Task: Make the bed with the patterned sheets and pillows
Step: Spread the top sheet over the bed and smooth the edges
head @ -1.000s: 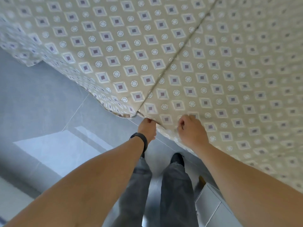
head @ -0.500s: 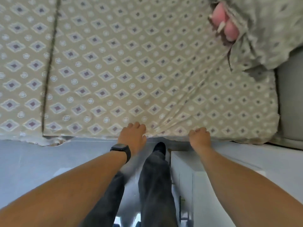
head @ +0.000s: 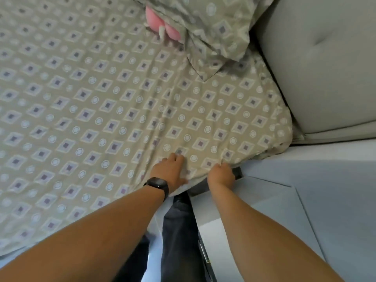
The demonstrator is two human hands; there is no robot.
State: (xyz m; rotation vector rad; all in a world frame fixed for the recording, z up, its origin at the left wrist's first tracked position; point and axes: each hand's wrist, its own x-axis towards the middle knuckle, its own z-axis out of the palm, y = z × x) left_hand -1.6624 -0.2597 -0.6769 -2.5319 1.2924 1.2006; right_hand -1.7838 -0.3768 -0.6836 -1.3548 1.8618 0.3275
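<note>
The patterned sheet (head: 97,102), beige with diamonds and circles, covers the bed across the left and middle of the view. A pillow (head: 215,31) in the same pattern lies at the top, near the headboard, with a pink inner pillow (head: 160,25) showing at its open end. My left hand (head: 169,171), with a black watch on the wrist, presses flat on the sheet at the near edge. My right hand (head: 220,175) pinches the sheet's edge just to the right, near the bed's corner.
A grey padded headboard (head: 321,64) fills the top right. A white bedside cabinet (head: 254,210) stands close to my right arm, next to the bed's corner. My legs in dark trousers (head: 179,237) stand between bed and cabinet on a pale floor.
The view has swung from the sheet's hanging edge towards the head of the bed. Both hands moved along the edge to the corner; my left hand now lies flat on top.
</note>
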